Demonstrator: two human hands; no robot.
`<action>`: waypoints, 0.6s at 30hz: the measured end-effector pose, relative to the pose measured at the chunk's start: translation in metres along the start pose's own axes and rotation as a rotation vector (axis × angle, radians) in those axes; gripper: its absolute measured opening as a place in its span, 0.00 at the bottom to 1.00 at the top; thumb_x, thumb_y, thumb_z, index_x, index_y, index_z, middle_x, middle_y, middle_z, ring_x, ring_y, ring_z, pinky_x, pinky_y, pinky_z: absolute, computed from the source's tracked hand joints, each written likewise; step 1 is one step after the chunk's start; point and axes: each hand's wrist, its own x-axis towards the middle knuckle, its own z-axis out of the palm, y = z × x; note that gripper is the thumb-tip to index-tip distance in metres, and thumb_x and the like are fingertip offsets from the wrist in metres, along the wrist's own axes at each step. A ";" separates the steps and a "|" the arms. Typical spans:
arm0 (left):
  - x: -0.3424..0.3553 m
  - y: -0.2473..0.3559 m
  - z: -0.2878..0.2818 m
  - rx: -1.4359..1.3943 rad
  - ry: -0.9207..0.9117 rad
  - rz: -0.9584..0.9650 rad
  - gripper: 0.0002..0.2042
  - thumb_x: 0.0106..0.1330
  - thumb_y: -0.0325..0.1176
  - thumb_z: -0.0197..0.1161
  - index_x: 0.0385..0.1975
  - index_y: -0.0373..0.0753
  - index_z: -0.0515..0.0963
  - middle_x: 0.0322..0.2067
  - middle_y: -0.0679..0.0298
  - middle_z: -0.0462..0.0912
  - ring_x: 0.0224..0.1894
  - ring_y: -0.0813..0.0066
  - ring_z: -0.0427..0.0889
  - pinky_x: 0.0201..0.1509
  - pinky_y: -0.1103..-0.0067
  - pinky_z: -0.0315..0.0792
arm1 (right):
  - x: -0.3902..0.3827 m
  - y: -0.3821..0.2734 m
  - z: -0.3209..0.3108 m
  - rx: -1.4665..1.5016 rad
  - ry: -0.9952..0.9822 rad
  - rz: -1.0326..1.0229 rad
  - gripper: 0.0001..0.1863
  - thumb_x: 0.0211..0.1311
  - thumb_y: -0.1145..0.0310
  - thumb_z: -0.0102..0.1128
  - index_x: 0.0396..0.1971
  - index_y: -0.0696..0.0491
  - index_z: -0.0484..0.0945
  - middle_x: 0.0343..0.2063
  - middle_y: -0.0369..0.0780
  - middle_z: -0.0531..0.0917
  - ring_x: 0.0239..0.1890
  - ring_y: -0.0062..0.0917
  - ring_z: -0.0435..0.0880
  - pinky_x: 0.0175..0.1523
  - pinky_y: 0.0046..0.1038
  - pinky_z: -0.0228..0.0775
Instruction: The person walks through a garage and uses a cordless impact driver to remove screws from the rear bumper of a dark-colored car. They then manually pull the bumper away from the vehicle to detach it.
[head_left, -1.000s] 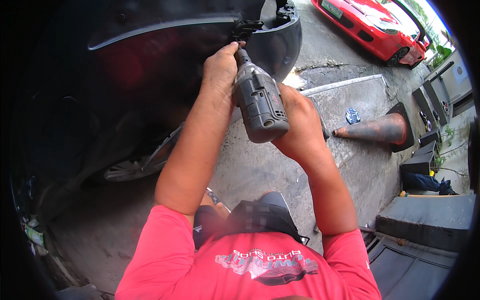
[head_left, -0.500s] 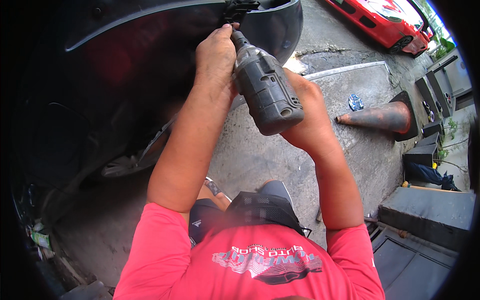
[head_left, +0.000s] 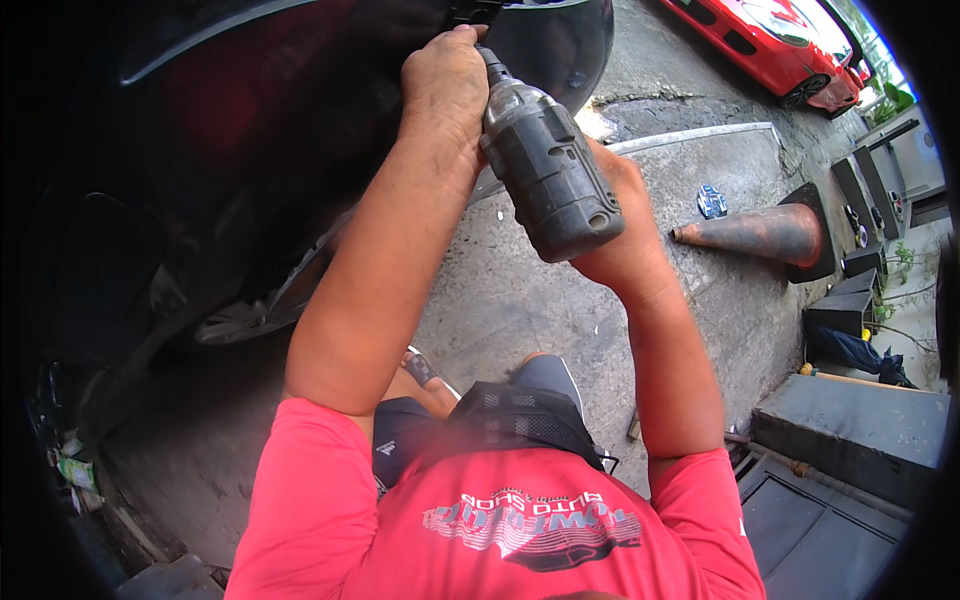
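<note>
A dark grey impact driver [head_left: 550, 170] points up and slightly left, its nose against the edge of a dark car body [head_left: 270, 110]. My right hand [head_left: 618, 215] is wrapped round the driver's handle, which is mostly hidden behind the motor housing. Beside the nose, my left hand [head_left: 445, 85] is closed, thumb and fingertips pressed together at a black bracket-like part [head_left: 474, 12] on the car's edge. Whatever those fingertips pinch is too small and too covered to make out. The driver's bit end is partly hidden by them too.
A worn traffic cone [head_left: 755, 236] lies on its side on the concrete to the right, near a blue-and-white crumpled item [head_left: 711, 202]. Grey boxes [head_left: 850, 420] stand at the right edge. A red car [head_left: 780, 40] is parked at the far right. The dark car's wheel [head_left: 245, 322] is left.
Both hands and the driver have shifted slightly right and up in the picture, and the dark car's edge sits higher too. The grip on the driver looks the same.
</note>
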 end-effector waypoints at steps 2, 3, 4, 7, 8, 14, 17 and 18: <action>-0.003 0.001 -0.001 0.008 -0.001 0.008 0.13 0.77 0.38 0.57 0.48 0.34 0.82 0.35 0.61 0.79 0.29 0.70 0.81 0.33 0.72 0.80 | 0.000 0.001 0.000 -0.032 -0.001 -0.051 0.20 0.46 0.75 0.75 0.42 0.58 0.82 0.31 0.40 0.87 0.33 0.20 0.82 0.46 0.26 0.77; -0.004 0.002 -0.001 0.011 -0.003 0.013 0.13 0.77 0.38 0.57 0.48 0.34 0.83 0.35 0.61 0.79 0.29 0.70 0.81 0.33 0.72 0.80 | 0.000 0.001 0.000 -0.049 0.000 -0.077 0.20 0.46 0.75 0.75 0.42 0.58 0.82 0.31 0.40 0.88 0.33 0.19 0.82 0.46 0.26 0.76; -0.004 0.003 0.000 0.014 0.010 0.018 0.13 0.77 0.38 0.57 0.47 0.35 0.83 0.35 0.61 0.79 0.29 0.70 0.81 0.33 0.72 0.80 | 0.001 0.000 0.000 -0.014 0.017 -0.087 0.18 0.47 0.74 0.74 0.40 0.58 0.82 0.31 0.43 0.87 0.35 0.29 0.83 0.45 0.30 0.77; -0.005 0.002 0.001 0.026 0.042 0.015 0.13 0.76 0.38 0.57 0.47 0.35 0.83 0.36 0.61 0.79 0.29 0.70 0.81 0.34 0.72 0.80 | 0.000 0.000 0.003 0.070 0.032 -0.079 0.15 0.48 0.73 0.72 0.38 0.58 0.81 0.32 0.45 0.86 0.37 0.39 0.85 0.44 0.34 0.77; -0.010 0.005 0.001 0.034 0.048 0.009 0.13 0.76 0.38 0.58 0.47 0.35 0.83 0.36 0.61 0.79 0.29 0.70 0.81 0.34 0.72 0.80 | -0.001 0.002 0.004 0.086 0.015 -0.056 0.17 0.47 0.74 0.74 0.40 0.58 0.82 0.32 0.41 0.87 0.35 0.28 0.83 0.44 0.30 0.77; -0.008 0.003 0.001 0.024 0.035 0.007 0.12 0.76 0.37 0.58 0.45 0.36 0.84 0.36 0.61 0.79 0.31 0.70 0.81 0.34 0.73 0.80 | -0.002 0.004 0.007 0.188 -0.015 0.008 0.19 0.46 0.76 0.75 0.41 0.58 0.82 0.31 0.36 0.87 0.33 0.16 0.82 0.41 0.25 0.77; -0.011 0.006 0.001 0.027 0.051 -0.014 0.12 0.76 0.37 0.58 0.45 0.36 0.84 0.36 0.61 0.79 0.31 0.70 0.81 0.34 0.73 0.79 | -0.001 0.002 0.007 0.253 -0.019 0.031 0.18 0.45 0.77 0.75 0.40 0.58 0.82 0.30 0.36 0.87 0.32 0.15 0.82 0.39 0.24 0.77; -0.011 0.006 0.000 0.026 0.054 -0.019 0.12 0.76 0.38 0.58 0.45 0.36 0.84 0.36 0.61 0.79 0.30 0.70 0.81 0.34 0.73 0.79 | -0.001 0.001 0.007 0.271 -0.021 0.041 0.18 0.45 0.77 0.75 0.39 0.58 0.82 0.29 0.36 0.87 0.31 0.15 0.82 0.38 0.24 0.77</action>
